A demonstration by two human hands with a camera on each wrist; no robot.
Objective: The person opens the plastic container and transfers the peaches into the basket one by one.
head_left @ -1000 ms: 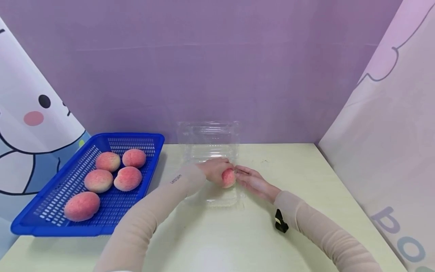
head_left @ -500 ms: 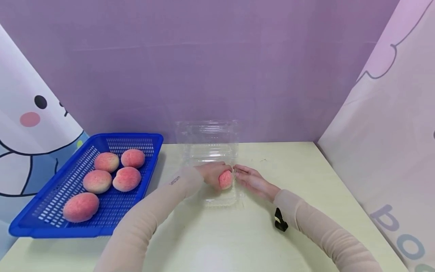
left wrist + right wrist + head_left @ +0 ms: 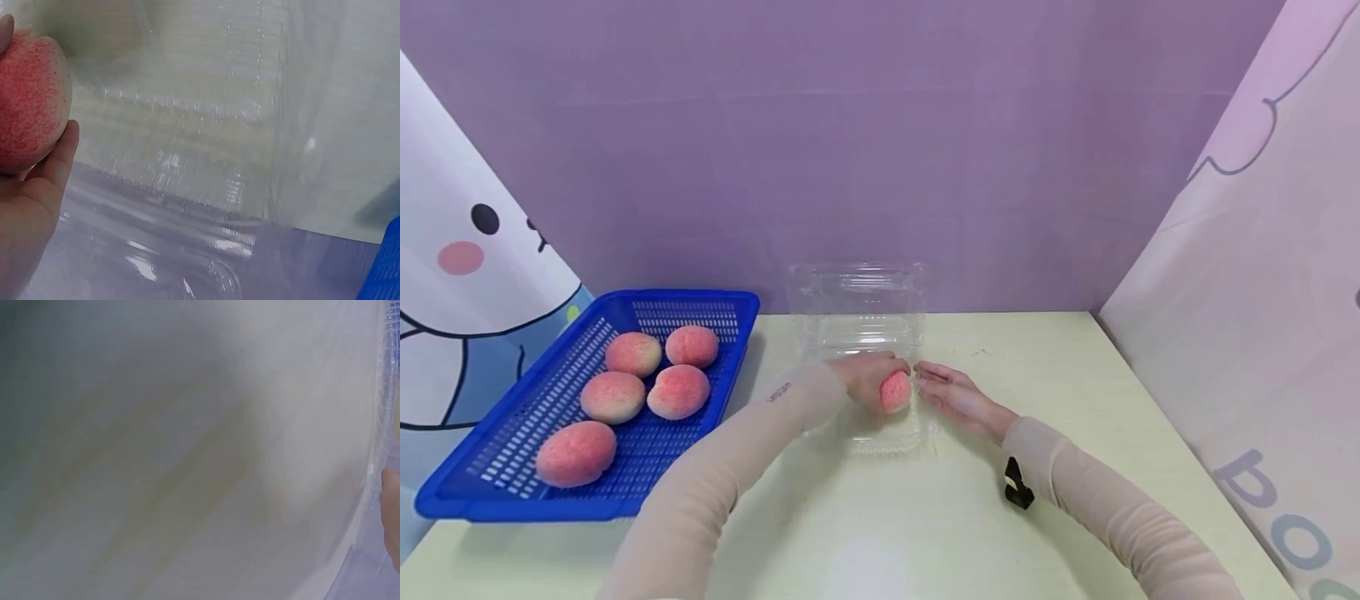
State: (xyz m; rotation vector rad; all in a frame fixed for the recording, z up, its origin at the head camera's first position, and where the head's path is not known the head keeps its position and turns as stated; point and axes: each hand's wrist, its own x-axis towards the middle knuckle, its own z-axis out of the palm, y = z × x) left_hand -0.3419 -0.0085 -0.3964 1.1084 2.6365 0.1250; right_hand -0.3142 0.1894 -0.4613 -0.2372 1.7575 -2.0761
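In the head view my left hand (image 3: 867, 379) grips a pink peach (image 3: 895, 392) over the base of a clear plastic clamshell box (image 3: 887, 446). The left wrist view shows the peach (image 3: 34, 103) at the left edge, with fingers and thumb curled round it and the box's ridged plastic beside it. The box's lid (image 3: 859, 304) stands raised at the back. My right hand (image 3: 961, 398) rests at the box's right side, fingers straight and together, tips close to the peach. One finger (image 3: 392, 515) shows beside the clear rim (image 3: 378, 412) in the right wrist view.
At the left stands a blue slotted basket (image 3: 662, 454) holding several more peaches (image 3: 576, 454). A purple backdrop (image 3: 1000, 167) rises behind the pale table (image 3: 865, 517), and printed cloth panels flank it. A small black item (image 3: 1018, 485) is by the right cuff.
The peach in my left hand has shifted slightly left, opening a thin gap from the right fingertips. The right hand stays almost still, and the head view has turned a little.
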